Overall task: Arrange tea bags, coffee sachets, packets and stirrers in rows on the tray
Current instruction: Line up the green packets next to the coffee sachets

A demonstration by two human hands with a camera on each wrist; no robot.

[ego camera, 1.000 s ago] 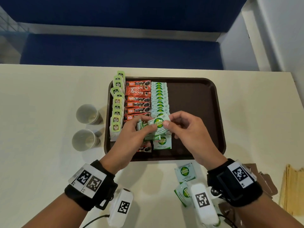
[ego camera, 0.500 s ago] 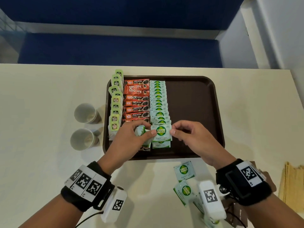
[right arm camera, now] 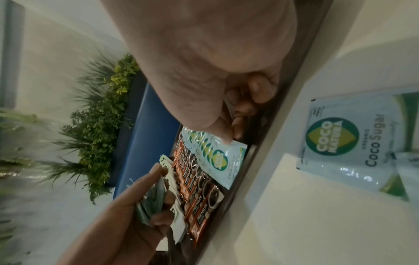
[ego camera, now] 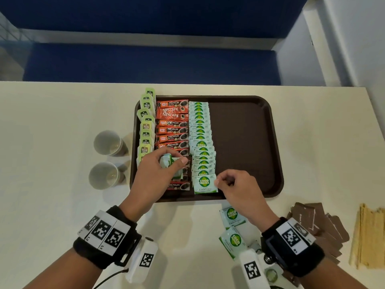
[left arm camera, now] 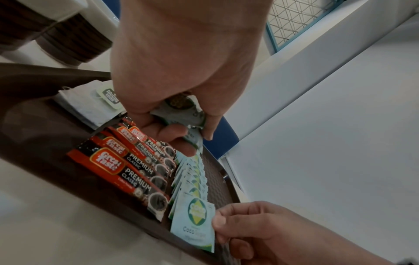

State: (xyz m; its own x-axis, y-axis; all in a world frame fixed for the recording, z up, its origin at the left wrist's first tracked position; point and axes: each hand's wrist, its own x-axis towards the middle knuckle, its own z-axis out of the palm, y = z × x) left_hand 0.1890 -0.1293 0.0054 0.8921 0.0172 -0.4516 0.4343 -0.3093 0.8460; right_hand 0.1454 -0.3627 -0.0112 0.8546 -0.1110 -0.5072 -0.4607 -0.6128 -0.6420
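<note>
A brown tray (ego camera: 245, 142) sits on a pale table (ego camera: 52, 142), and three rows run down its left part: tea bags (ego camera: 145, 130) along the left rim, red coffee sachets (ego camera: 172, 130) next to them, then overlapping green-and-white sugar packets (ego camera: 201, 142). The right half of the tray is bare.

The person's right hand (ego camera: 237, 188) has its fingers curled, with thumb and forefinger pinching the right edge of the front sugar packet (ego camera: 204, 184), which lies flat at the near end of its row, close to the tray's front rim.

The left hand (ego camera: 156, 174) hovers over the near end of the coffee row, fingers curled round a small bunch of sugar packets (ego camera: 167, 161) held off the tray.

On the table in front of the tray, two more sugar packets (ego camera: 232, 215) lie near the right wrist. Farther right are a pile of brown packets (ego camera: 312, 217) and a bundle of pale stirrers (ego camera: 368, 236). Two paper cups (ego camera: 107, 142) stand left of the tray, one behind the other.
</note>
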